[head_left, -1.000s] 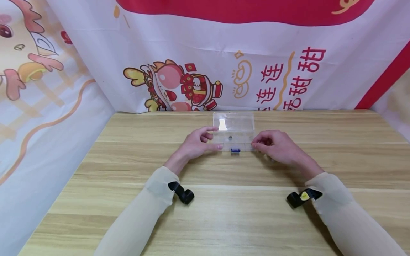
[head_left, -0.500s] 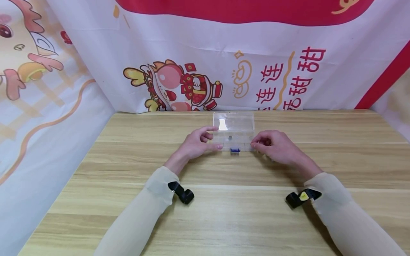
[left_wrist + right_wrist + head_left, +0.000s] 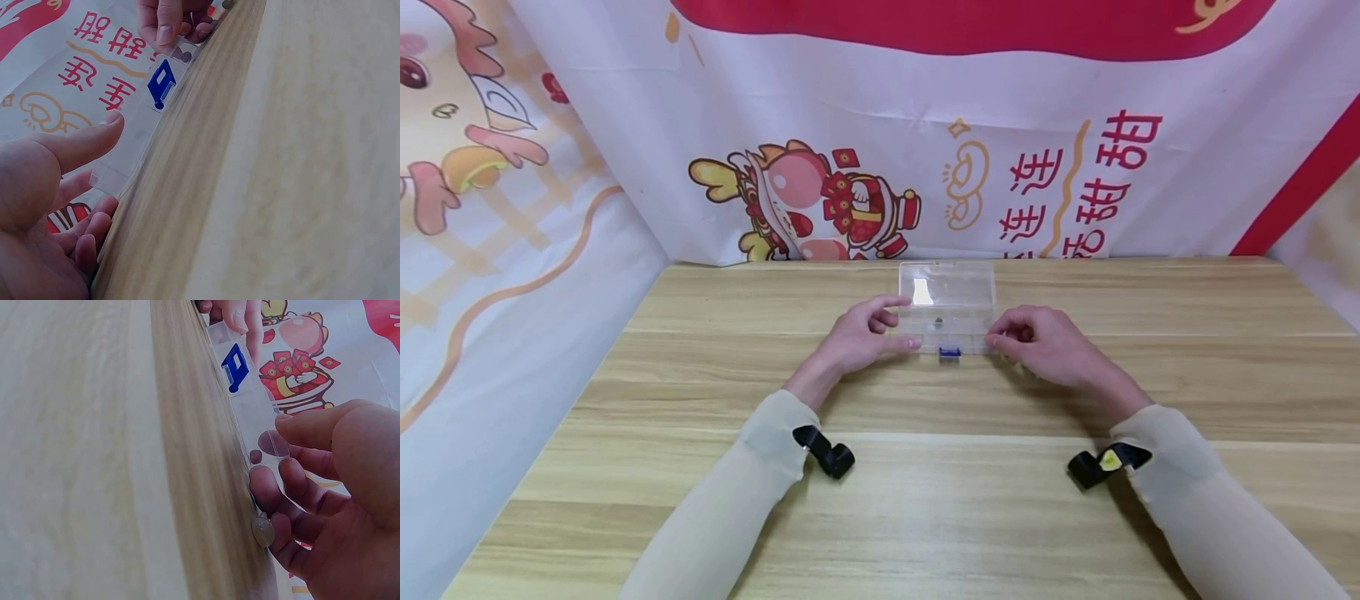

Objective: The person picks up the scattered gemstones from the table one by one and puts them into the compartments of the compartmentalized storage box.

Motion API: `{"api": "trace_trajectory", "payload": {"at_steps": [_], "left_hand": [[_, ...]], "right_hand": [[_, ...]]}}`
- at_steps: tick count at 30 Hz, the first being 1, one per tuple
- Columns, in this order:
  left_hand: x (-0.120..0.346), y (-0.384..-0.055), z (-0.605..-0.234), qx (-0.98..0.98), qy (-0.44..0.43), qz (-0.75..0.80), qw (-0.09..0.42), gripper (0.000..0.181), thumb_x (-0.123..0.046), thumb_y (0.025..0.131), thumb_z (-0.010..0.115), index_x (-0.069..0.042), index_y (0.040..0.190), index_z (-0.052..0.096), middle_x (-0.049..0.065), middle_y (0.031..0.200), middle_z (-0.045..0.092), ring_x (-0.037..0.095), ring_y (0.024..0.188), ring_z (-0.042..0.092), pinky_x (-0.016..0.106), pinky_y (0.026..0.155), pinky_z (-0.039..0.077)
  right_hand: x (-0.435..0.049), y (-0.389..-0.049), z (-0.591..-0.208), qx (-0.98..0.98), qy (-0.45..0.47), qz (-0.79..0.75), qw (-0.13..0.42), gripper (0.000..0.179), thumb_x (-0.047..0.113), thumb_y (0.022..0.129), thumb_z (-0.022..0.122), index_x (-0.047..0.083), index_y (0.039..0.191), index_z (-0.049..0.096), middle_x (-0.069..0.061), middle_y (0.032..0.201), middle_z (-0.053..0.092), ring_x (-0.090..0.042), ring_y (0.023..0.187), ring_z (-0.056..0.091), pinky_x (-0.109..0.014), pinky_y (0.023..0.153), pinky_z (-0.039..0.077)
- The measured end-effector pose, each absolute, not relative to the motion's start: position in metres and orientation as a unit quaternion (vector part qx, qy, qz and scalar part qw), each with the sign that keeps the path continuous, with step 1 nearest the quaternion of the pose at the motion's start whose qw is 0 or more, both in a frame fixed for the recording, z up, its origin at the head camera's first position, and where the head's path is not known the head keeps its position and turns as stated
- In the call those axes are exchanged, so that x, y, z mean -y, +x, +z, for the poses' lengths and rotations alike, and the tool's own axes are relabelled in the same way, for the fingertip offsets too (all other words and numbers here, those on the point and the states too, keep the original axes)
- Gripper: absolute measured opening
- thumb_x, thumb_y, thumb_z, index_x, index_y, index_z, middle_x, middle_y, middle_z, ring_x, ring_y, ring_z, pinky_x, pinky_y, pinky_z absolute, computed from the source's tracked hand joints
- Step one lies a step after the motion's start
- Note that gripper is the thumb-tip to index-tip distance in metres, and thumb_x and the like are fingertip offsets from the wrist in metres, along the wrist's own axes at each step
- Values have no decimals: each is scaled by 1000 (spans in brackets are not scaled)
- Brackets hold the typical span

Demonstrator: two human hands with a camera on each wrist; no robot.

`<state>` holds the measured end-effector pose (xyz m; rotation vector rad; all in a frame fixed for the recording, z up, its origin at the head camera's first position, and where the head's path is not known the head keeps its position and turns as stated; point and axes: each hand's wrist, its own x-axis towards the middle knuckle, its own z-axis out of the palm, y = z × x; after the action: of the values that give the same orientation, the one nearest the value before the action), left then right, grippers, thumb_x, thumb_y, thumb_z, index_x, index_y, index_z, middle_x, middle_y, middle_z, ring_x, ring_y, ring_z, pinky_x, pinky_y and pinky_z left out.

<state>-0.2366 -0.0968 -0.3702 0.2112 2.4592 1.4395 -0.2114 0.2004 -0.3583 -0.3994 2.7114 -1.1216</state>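
Observation:
A clear plastic compartment box, lid raised at the back, stands near the table's far side. Its front carries a blue latch. My left hand holds the left end, thumb at the front rim and index finger by the hinge. My right hand grips the right front corner, thumb over the rim and fingers curled by the end wall. One dark bead shows inside near these fingers. Another dark bead is in a middle compartment. A greyish round bead sits outside, against the right hand's lower fingers.
The wooden table runs up to a white printed cloth close behind the box. More cloth hangs at the left. A black wrist camera is strapped to the left sleeve, another wrist camera to the right.
My right hand and sleeve have shifted slightly left, and the box's latch a touch left with them. My left hand stays in place.

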Motion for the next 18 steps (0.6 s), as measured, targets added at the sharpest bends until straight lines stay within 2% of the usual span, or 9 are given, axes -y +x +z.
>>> {"api": "trace_trajectory", "payload": {"at_steps": [18], "left_hand": [[99,-236,-370,-848,72,505,140,72,-34,85,90,-33,150,59,3,135,61,23,120,52,42,109,45]], "right_hand": [[-199,-210,-358,-915,-145,-368,77,17,29,105,68,14,107,77,-6,88,62,-21,78,53,-28,63,44]]}}
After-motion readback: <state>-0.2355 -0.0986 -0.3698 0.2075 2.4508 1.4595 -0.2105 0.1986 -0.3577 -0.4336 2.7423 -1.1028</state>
